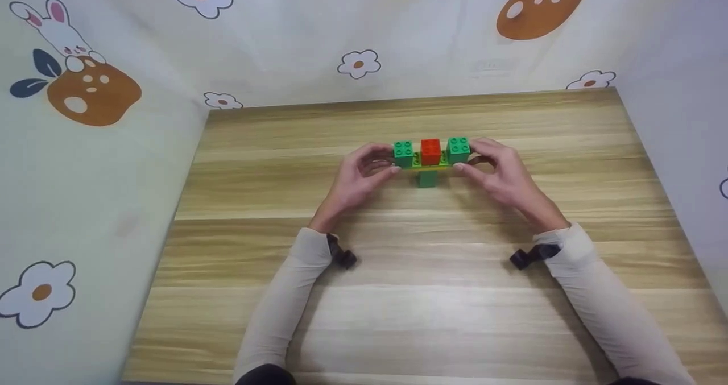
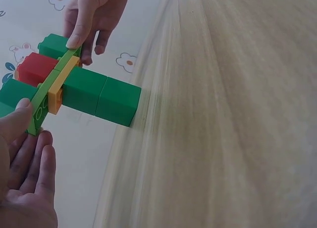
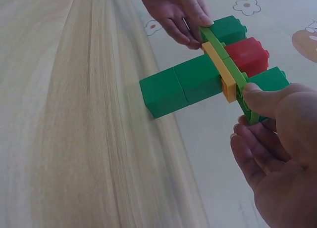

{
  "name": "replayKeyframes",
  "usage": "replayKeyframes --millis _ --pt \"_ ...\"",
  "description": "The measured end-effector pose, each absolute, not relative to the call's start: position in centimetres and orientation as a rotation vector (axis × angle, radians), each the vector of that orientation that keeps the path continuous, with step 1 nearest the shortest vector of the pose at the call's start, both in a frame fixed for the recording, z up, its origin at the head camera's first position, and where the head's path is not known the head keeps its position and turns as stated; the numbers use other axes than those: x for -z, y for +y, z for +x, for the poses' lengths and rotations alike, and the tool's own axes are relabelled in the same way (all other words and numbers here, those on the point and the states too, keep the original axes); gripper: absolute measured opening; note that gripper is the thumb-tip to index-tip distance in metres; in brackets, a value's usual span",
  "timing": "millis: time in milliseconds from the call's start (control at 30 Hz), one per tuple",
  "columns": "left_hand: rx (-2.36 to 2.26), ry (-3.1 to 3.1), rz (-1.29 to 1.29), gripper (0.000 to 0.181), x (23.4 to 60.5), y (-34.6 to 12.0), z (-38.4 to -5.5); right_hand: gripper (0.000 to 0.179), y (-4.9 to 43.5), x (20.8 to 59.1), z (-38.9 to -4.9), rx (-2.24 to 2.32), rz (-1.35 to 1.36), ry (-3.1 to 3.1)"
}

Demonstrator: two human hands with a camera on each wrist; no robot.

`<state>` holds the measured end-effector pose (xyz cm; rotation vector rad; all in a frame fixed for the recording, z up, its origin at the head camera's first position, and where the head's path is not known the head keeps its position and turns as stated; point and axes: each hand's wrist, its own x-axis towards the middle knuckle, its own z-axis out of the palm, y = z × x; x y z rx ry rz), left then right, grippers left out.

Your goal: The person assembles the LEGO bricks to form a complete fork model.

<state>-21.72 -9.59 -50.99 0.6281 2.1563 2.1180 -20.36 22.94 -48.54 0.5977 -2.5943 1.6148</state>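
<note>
A toy brick structure stands upright between my hands. Its stem is a stack of two green bricks (image 2: 101, 97), topped by a flat yellow-orange plate (image 3: 220, 73) and light green plates (image 3: 235, 72) laid across. Along the top sit a red brick (image 1: 430, 152) in the middle, one green brick (image 1: 403, 154) at the left end and another green brick (image 1: 458, 150) at the right end. My left hand (image 1: 364, 174) pinches the left end of the light green plates, thumb in front and fingers behind. At the opposite end, my right hand (image 1: 503, 174) pinches likewise.
The wooden table (image 1: 421, 305) spreads around the hands, with its back edge at a wall covering (image 1: 284, 44) printed with flowers and rabbits. Dark wrist-worn cameras sit over the light sleeves (image 1: 608, 299), jutting inward above the tabletop.
</note>
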Motion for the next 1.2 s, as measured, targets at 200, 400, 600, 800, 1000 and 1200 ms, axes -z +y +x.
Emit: replayKeyframes --millis 200,400,600,800,1000,1200 --pt "-2.122 2.163 0.609 0.042 50.98 -9.53 -21.72 0.045 22.96 48.55 -20.28 -1.598 0.595 -2.598" --pt "-2.109 2.194 0.58 0.041 50.91 -9.44 -21.56 0.044 23.01 48.48 -20.35 -1.578 0.603 -2.6" --pt "-2.118 2.207 0.565 0.042 50.95 -9.33 -21.52 0.044 23.05 48.44 -20.38 -1.635 0.605 -2.582" --pt "-2.151 2.216 0.564 0.041 50.79 -9.34 -21.42 0.043 23.07 48.43 -20.43 -1.691 0.608 -2.552" --pt "-2.153 2.246 0.583 0.041 50.79 -9.19 -21.41 0.046 23.08 48.43 -20.42 -1.729 0.599 -2.529" --pt "-2.144 2.295 0.583 0.048 51.05 -8.96 -21.64 0.052 23.0 48.61 -20.45 -1.769 0.593 -2.506"
